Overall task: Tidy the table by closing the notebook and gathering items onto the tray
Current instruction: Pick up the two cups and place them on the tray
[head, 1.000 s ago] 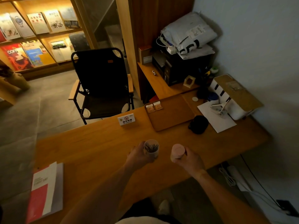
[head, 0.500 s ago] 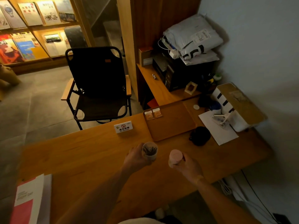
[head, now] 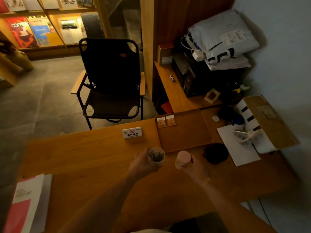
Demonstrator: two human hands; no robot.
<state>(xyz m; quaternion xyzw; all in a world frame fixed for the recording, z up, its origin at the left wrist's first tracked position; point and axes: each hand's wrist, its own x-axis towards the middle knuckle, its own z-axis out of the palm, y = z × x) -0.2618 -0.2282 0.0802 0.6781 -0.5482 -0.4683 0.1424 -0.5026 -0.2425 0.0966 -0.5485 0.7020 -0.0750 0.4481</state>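
My left hand [head: 143, 163] grips a clear cup [head: 156, 156] with dark sticks inside, held just above the wooden table [head: 94, 157]. A pink cylindrical container [head: 183, 159] is gripped by my right hand [head: 196, 169] beside it. Both sit just short of the near edge of the brown wooden tray [head: 185, 133], which carries two small packets [head: 166, 121] at its far left corner. The notebook [head: 28, 204], red and white, lies shut at the table's near left corner.
A white no-smoking sign [head: 132, 132] stands left of the tray. A black round object [head: 216, 153] and a white sheet [head: 239, 145] lie right of it, beside a white box with a wooden lid [head: 267, 121]. A black folding chair [head: 110, 79] faces the table.
Both hands have carried the cup and the pink container forward, closer to the tray's near edge. The view has shifted slightly.
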